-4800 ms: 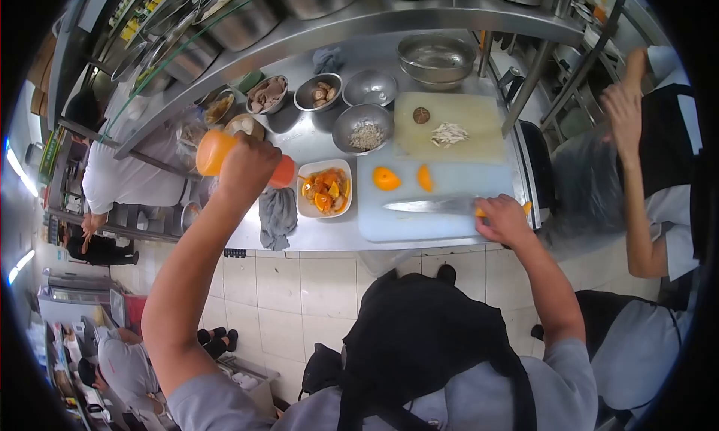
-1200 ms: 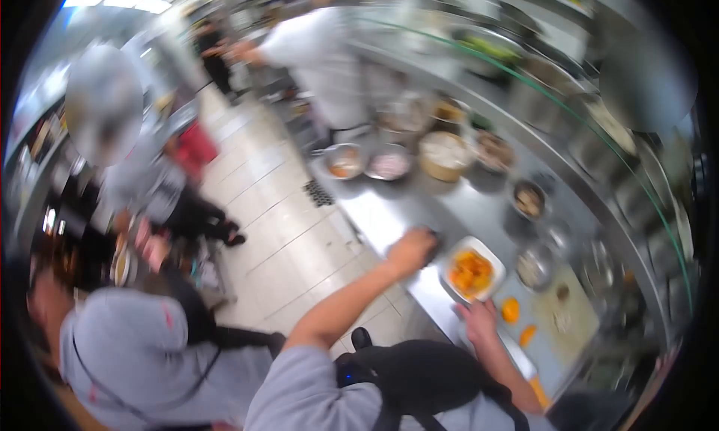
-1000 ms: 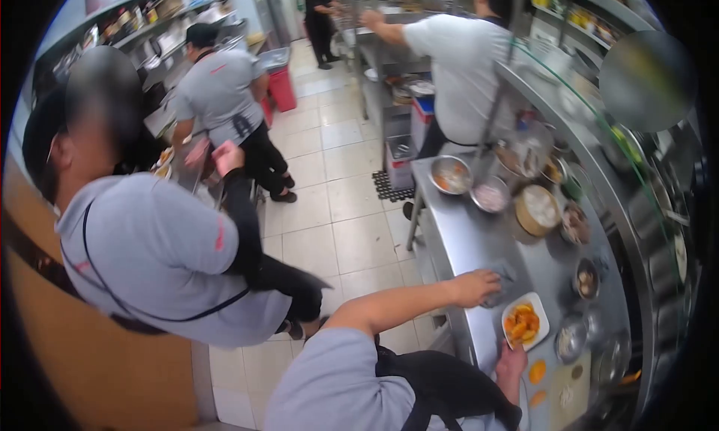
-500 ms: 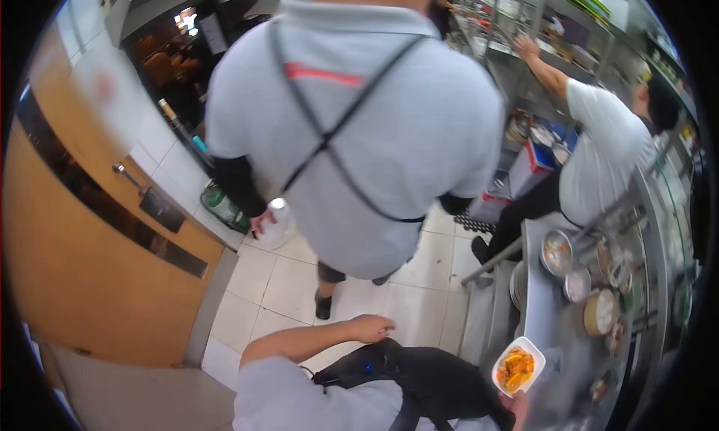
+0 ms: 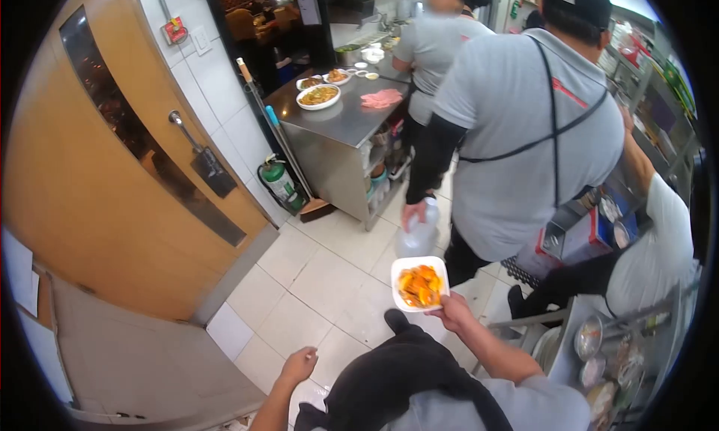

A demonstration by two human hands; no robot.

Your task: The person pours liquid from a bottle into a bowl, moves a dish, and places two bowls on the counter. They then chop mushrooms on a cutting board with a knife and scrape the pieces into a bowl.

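A white square bowl (image 5: 408, 262) is held out in front of me, with orange, saucy pieces of food (image 5: 420, 286) in it. My right hand (image 5: 452, 312) grips its near right corner. My left hand (image 5: 299, 363) hangs low over the tiles on the left, fingers curled in a loose fist, and no object shows in it. Just past the bowl, a co-worker's hand carries a translucent plastic jug (image 5: 418, 232).
Co-workers in grey shirts stand ahead; a person in white bends at the right shelving. A steel counter (image 5: 322, 128) bears a noodle platter (image 5: 318, 96), other dishes and a pink cloth (image 5: 381, 98). A fire extinguisher (image 5: 279, 182) and broom (image 5: 318, 209) stand beside the wooden door (image 5: 112, 154).
My right hand has brought the bowl from beside the right-hand shelf to the middle in front of me. The view has turned; the co-worker ahead is farther right, exposing the counter.
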